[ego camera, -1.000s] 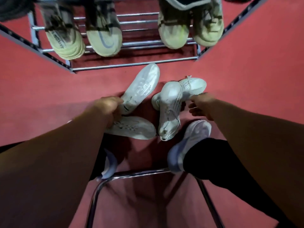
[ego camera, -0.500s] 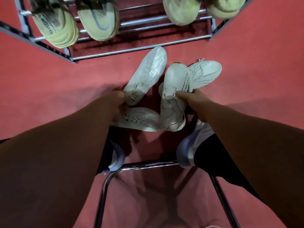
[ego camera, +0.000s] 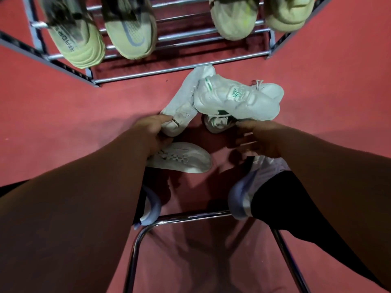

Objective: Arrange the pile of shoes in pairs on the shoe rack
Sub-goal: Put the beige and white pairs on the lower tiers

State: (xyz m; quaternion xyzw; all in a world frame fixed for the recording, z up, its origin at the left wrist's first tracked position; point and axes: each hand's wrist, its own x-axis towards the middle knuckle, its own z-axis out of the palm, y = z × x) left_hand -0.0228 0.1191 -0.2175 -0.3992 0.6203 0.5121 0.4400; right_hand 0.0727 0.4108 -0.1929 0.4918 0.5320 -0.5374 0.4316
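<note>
Four white shoes are lying on the red floor (ego camera: 63, 115) in front of me, just short of the shoe rack (ego camera: 182, 69), and I am reaching into them with both hands. My left hand (ego camera: 151, 132) is closing on the heel of the slim white shoe (ego camera: 186, 102), whose long axis is running up and to the right, toe pointing at the rack's front bar. My right hand (ego camera: 257, 138) is gripping the near edge of the chunky white shoe with green trim (ego camera: 237, 100), which is lying on its side, its length running across my view from left to right. Its likely mate (ego camera: 218, 123) is peeking out underneath, touching my right fingertips. One flat white shoe (ego camera: 182, 158) is lying sole-up just beside my left wrist, nearer to me than the rest.

I am judging that the chunky pair belongs to the right hand, being nearer it, and the slim pair to the left. Two pairs of yellowish shoes (ego camera: 131, 32) are already sitting on the rack's upper bars; the lower bars beneath them are looking free.
</note>
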